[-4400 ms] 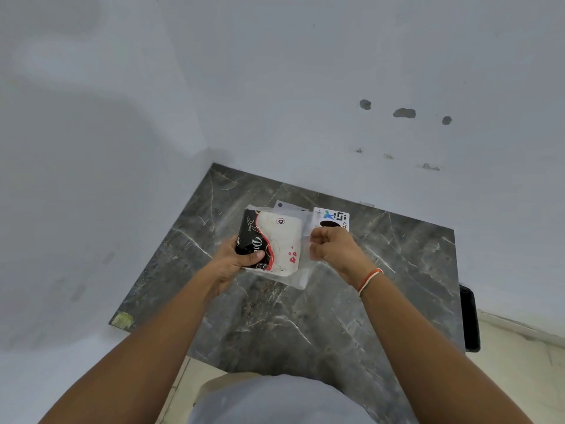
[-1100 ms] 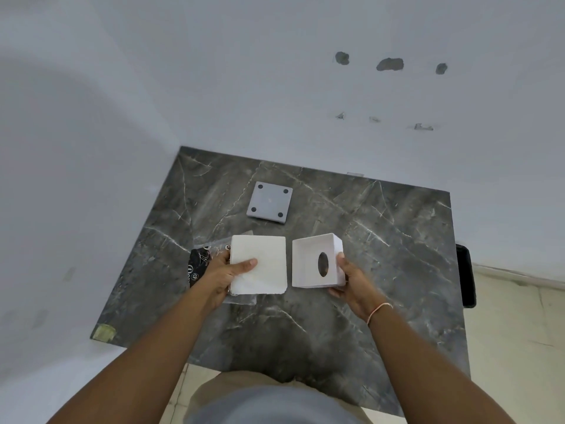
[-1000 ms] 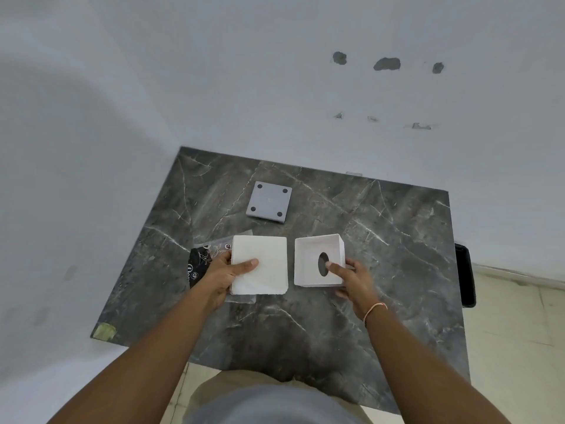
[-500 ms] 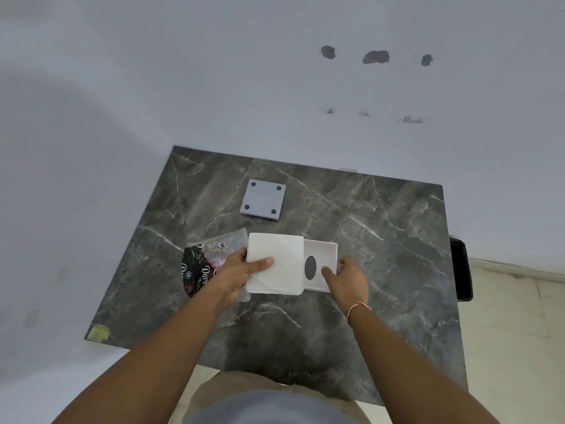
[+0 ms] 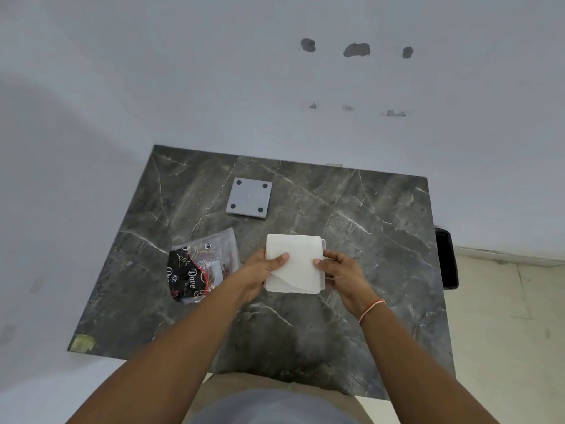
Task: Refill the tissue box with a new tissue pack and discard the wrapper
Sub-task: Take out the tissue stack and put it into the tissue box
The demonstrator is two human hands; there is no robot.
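A white stack of tissues [image 5: 298, 258] lies over the white tissue box [image 5: 323, 244], which shows only as a thin edge along the stack's right side. My left hand [image 5: 258, 275] grips the stack's left edge, thumb on top. My right hand [image 5: 341, 272] holds the right side, where stack and box meet. The empty black-and-clear wrapper [image 5: 200, 266] lies crumpled on the table just left of my left hand. The box's grey base plate [image 5: 249, 201], with a dark dot at each corner, lies flat farther back.
Everything sits on a dark marble table [image 5: 382, 240] pushed into a corner of white walls. A black object [image 5: 447, 258] stands on the floor past the table's right edge. A bit of yellowish tape [image 5: 82, 342] marks the front left corner.
My hands came together: the tissue stack moved right over the box, which is now almost hidden beneath it. The wrapper stayed on the table to the left.
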